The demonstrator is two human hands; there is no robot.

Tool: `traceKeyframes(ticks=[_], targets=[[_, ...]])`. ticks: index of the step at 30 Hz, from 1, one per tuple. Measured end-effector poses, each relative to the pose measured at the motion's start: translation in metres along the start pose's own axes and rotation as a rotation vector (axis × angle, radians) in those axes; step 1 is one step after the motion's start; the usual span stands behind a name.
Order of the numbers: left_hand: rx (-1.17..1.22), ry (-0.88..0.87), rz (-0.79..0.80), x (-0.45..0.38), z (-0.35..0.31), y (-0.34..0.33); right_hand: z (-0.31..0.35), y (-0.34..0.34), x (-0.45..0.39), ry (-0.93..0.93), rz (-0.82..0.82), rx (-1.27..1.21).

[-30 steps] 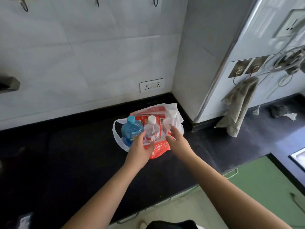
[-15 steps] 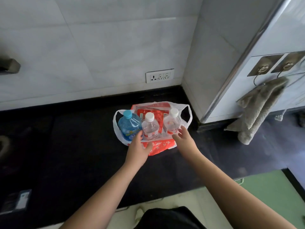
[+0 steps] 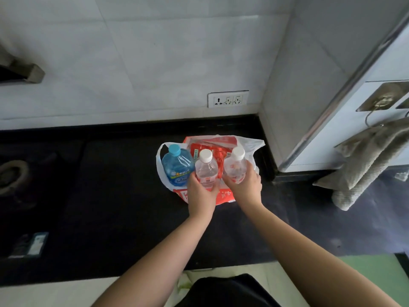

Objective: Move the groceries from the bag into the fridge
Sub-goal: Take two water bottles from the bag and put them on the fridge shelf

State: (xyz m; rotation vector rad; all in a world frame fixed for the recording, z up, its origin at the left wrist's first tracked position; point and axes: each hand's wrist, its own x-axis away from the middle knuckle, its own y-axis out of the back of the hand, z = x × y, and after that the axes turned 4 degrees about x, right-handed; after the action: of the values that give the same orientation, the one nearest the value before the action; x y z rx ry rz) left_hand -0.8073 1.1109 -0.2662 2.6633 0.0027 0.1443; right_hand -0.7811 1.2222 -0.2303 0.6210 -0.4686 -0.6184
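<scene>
My left grip (image 3: 202, 191) hides lower half of middle bottle (image 3: 205, 169); right grip (image 3: 243, 185) covers base of right bottle (image 3: 235, 166). Red packets (image 3: 218, 151) print unreadable. Towel (image 3: 367, 162) cut by right edge.

**A home kitchen corner**

White tiled wall (image 3: 137, 63) rising behind a black polished stone countertop (image 3: 110, 196); white multi-socket wall outlet (image 3: 228, 98) set low in the tiles; grey terry towel (image 3: 367, 160) hanging from a metal hook plate (image 3: 382, 99); white-and-red plastic grocery bag (image 3: 221, 196) on the counter.
</scene>
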Motion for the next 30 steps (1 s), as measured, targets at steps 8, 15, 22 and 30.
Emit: traceKeyframes(ticks=[8,15,22,30], targets=[[-0.054,0.035,-0.096,-0.009,-0.012,-0.025,-0.012,0.006,-0.007,0.066,-0.006,-0.036],[-0.025,0.030,-0.059,-0.006,-0.010,-0.022,-0.019,0.019,-0.006,0.109,0.042,-0.089],[-0.010,-0.153,-0.015,0.008,-0.020,0.008,-0.006,0.055,0.004,0.217,0.045,-0.260],[0.268,-0.243,-0.015,0.028,-0.049,0.088,0.019,0.082,0.023,0.335,0.096,-0.554]])
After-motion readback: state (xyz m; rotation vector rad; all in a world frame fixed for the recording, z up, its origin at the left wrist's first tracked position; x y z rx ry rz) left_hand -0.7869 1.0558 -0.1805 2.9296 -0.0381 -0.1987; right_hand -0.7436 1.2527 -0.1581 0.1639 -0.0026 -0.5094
